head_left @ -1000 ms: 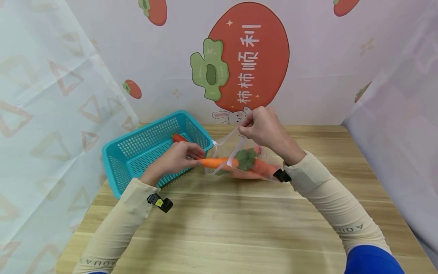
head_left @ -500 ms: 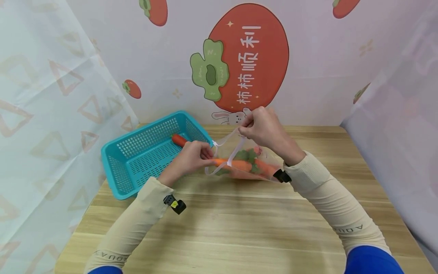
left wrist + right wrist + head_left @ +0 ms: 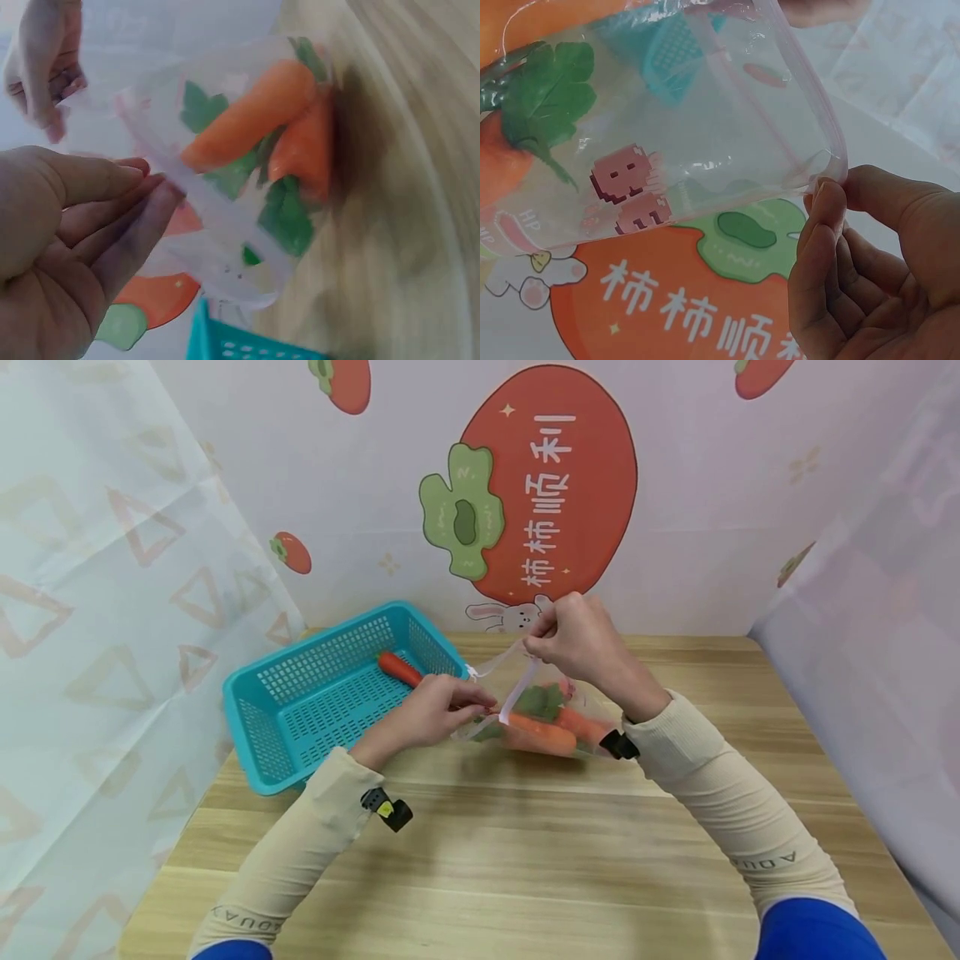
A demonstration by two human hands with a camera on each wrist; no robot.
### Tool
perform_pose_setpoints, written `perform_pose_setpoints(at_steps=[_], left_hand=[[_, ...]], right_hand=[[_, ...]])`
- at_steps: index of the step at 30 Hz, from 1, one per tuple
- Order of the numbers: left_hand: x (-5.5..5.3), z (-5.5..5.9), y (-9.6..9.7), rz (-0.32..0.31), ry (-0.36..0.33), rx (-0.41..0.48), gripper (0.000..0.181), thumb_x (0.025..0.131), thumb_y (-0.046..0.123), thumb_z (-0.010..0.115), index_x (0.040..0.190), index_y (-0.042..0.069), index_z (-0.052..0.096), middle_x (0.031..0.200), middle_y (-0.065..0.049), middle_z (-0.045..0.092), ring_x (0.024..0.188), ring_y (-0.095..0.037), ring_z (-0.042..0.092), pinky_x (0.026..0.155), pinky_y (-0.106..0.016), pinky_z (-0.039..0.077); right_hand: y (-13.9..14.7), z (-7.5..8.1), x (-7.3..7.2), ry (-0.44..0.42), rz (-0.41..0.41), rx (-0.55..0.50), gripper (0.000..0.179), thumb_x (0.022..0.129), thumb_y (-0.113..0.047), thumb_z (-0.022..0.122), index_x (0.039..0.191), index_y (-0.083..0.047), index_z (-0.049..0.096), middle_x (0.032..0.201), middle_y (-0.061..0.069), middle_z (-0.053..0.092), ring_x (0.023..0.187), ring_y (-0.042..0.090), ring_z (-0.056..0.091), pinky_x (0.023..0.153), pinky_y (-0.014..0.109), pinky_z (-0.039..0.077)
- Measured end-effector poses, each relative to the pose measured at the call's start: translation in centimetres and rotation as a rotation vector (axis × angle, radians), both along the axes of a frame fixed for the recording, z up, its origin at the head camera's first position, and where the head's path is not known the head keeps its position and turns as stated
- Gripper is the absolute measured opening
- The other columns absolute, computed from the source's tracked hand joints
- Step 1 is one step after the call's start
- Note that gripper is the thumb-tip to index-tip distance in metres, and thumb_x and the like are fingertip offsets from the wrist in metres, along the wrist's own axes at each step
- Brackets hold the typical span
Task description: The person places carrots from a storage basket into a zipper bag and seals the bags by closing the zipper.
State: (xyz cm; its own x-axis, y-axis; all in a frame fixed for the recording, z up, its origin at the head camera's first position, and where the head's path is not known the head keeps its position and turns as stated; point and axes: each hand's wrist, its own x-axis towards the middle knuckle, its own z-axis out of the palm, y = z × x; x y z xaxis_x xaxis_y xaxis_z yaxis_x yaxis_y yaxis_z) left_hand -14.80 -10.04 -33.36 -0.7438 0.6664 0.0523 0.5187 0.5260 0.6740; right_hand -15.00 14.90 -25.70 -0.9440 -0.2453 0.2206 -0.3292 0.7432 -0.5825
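A clear zip bag (image 3: 592, 714) with pink edging lies on the table, its mouth facing left. Inside are orange carrots (image 3: 255, 112) with green leaves (image 3: 289, 217). My right hand (image 3: 577, 639) pinches the upper rim of the mouth between thumb and fingers, lifting it, as the right wrist view shows. My left hand (image 3: 431, 710) is at the mouth; in the left wrist view its nearly straight fingers (image 3: 142, 221) overlap the pink edge, close to a carrot's narrow end. No carrot shows in its grasp.
A turquoise perforated basket (image 3: 258, 735) stands to the left, its right end close to the bag's mouth. In it lies a red, elongated vegetable (image 3: 397, 668) with a green tip. The wooden table (image 3: 525, 860) meets a printed backdrop (image 3: 675, 527) behind.
My left hand has moved right to the bag's mouth, and the carrot it held has slid inside and left its fingers. My right hand has stayed at the rim.
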Motion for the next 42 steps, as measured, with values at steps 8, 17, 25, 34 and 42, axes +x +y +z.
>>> perform_pose_setpoints(at_steps=[8, 17, 25, 34, 42], left_hand=[[-1.1, 2.9, -3.0, 0.1, 0.026, -0.01, 0.02, 0.104, 0.019, 0.069, 0.118, 0.01, 0.079, 0.112, -0.008, 0.081, 0.093, -0.017, 0.076, 0.086, -0.041, 0.063], [-4.5, 3.9, -6.2, 0.196, 0.04, -0.177, 0.026, 0.105, 0.02, 0.067, 0.124, 0.005, 0.076, 0.118, -0.013, 0.079, 0.108, -0.028, 0.074, 0.103, -0.051, 0.056], [-7.3, 4.5, -8.4, 0.194, 0.016, -0.295, 0.033, 0.106, 0.017, 0.062, 0.129, -0.004, 0.071, 0.126, -0.023, 0.073, 0.12, -0.038, 0.068, 0.104, -0.055, 0.055], [-11.3, 4.8, -9.4, 0.222, 0.057, -0.457, 0.031, 0.102, 0.012, 0.065, 0.127, -0.007, 0.07, 0.128, -0.028, 0.071, 0.12, -0.042, 0.066, 0.106, -0.057, 0.054], [-14.6, 2.7, -10.4, 0.253, 0.044, -0.589, 0.037, 0.099, 0.01, 0.072, 0.132, -0.006, 0.067, 0.133, -0.027, 0.068, 0.124, -0.041, 0.063, 0.105, -0.054, 0.055]], right_hand=[[0.0, 0.0, 0.0, 0.01, -0.008, 0.002, 0.015, 0.091, -0.012, 0.074, 0.08, -0.009, 0.084, 0.07, 0.003, 0.077, 0.062, 0.016, 0.07, 0.06, 0.029, 0.054], [0.0, 0.0, -0.2, -0.009, -0.006, 0.001, 0.014, 0.092, -0.012, 0.074, 0.081, -0.008, 0.084, 0.073, 0.004, 0.078, 0.063, 0.015, 0.071, 0.061, 0.029, 0.054], [0.0, 0.0, -0.1, 0.002, -0.005, 0.003, 0.015, 0.091, -0.012, 0.075, 0.08, -0.01, 0.084, 0.071, 0.004, 0.077, 0.061, 0.015, 0.069, 0.059, 0.028, 0.053], [0.3, 0.0, -0.4, 0.002, -0.017, -0.013, 0.013, 0.092, -0.011, 0.075, 0.084, -0.007, 0.085, 0.074, 0.006, 0.078, 0.063, 0.015, 0.072, 0.06, 0.028, 0.054], [-0.3, 0.1, -0.4, -0.006, -0.002, 0.006, 0.013, 0.091, -0.011, 0.075, 0.085, -0.008, 0.086, 0.073, 0.004, 0.078, 0.063, 0.015, 0.072, 0.061, 0.03, 0.054]])
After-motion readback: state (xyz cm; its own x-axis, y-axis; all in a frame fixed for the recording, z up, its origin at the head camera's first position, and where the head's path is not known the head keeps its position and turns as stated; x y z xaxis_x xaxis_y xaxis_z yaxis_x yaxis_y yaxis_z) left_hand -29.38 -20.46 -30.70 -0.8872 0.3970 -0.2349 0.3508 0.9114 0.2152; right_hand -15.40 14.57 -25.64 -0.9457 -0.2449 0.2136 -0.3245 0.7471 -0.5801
